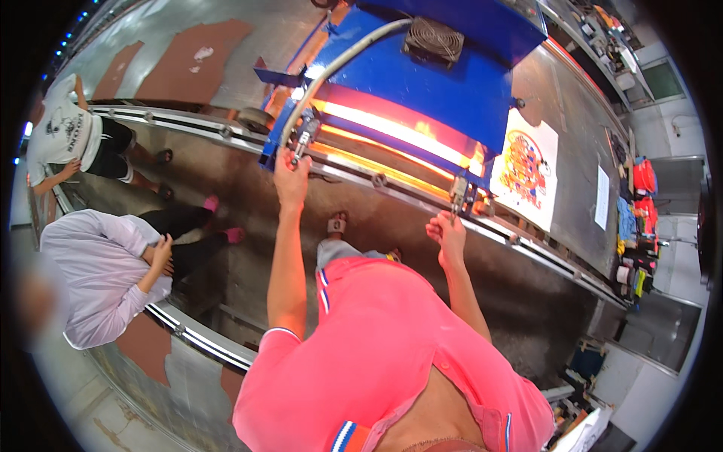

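A blue heater unit (452, 83) with glowing orange heating elements (392, 128) stands over the long table in front of me. A round-grilled fan (433, 41) and a thick grey hose (350, 53) sit on its top. At the unit's near left corner my left hand (290, 177) is closed round a dark handle (305, 135). My right hand (449, 235) is at the near right corner, fingers curled at the lower end of a small metal lever (458, 192). What lies between those fingers is too small to make out.
A white sheet with a colourful print (523, 166) lies right of the heater; brown pieces (196, 64) lie on the left. A metal rail (542, 260) edges the table. Two people stand at left, one in a pale top (102, 264), one in a white T-shirt (64, 124). Another table (196, 384) is behind.
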A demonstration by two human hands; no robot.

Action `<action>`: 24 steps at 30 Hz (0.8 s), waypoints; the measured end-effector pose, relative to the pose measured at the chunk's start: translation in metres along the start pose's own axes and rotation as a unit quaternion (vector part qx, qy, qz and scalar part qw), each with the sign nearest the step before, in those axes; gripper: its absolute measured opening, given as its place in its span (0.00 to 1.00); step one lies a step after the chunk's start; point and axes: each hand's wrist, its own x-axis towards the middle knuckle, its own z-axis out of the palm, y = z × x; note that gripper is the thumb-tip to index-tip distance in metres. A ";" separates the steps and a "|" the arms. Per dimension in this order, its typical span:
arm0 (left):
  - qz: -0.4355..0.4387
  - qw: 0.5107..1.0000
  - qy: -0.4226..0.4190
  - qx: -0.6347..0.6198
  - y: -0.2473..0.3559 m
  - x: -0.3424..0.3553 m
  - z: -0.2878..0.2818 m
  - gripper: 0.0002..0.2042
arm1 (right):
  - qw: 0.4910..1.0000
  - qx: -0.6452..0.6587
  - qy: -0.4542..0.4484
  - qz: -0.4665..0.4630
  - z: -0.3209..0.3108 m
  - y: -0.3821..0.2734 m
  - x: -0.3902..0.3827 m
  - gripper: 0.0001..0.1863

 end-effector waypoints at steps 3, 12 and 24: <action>0.046 0.996 0.004 0.075 -0.001 0.003 0.009 0.24 | 1.000 -0.007 -0.025 0.002 -0.005 -0.001 -0.005 0.13; 0.093 0.967 0.049 0.230 0.006 -0.018 0.027 0.31 | 0.995 -0.031 -0.086 0.028 -0.032 0.003 -0.011 0.12; 0.023 0.996 0.075 0.050 0.031 -0.029 0.009 0.38 | 0.996 -0.036 -0.076 0.002 -0.020 -0.014 -0.016 0.13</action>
